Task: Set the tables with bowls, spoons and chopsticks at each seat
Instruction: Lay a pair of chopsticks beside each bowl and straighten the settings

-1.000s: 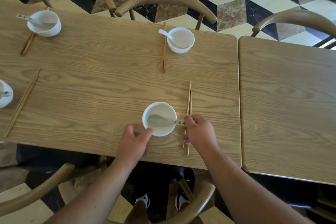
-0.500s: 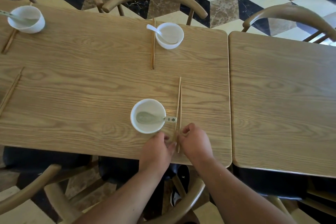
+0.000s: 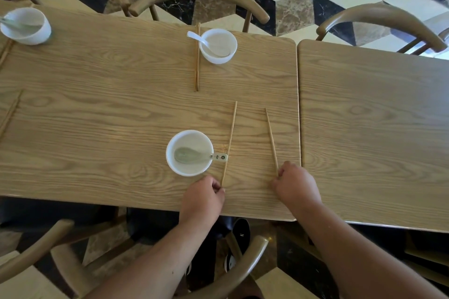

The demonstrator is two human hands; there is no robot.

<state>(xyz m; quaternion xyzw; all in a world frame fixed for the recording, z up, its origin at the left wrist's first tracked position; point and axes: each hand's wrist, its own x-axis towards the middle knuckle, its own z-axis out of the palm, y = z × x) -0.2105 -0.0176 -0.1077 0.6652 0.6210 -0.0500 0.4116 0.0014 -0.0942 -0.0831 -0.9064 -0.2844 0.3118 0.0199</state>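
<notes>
1. I see the left hand [image 3: 202, 198] pinching the near end of the left chopstick [image 3: 230, 139], which lies on the counter [image 3: 97, 104] just right of the bowl [image 3: 192, 139].
2. The right hand [image 3: 296, 187] pinches the right chopstick [image 3: 271, 139], set apart from the left one.
3. The spoon [image 3: 184, 155] rests in the bowl, its handle reaching the left chopstick.

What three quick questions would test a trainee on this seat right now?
1. True or false: the left chopstick and the right chopstick lie touching.
2. The spoon in the near bowl has its handle pointing: A) at the left chopstick, B) away from it, C) straight up.
3. Which hand pinches the chopstick nearer that bowl?
Key: 1 false, they lie apart, one in each hand. 2 A. 3 the left hand; the right hand pinches the other.
</notes>
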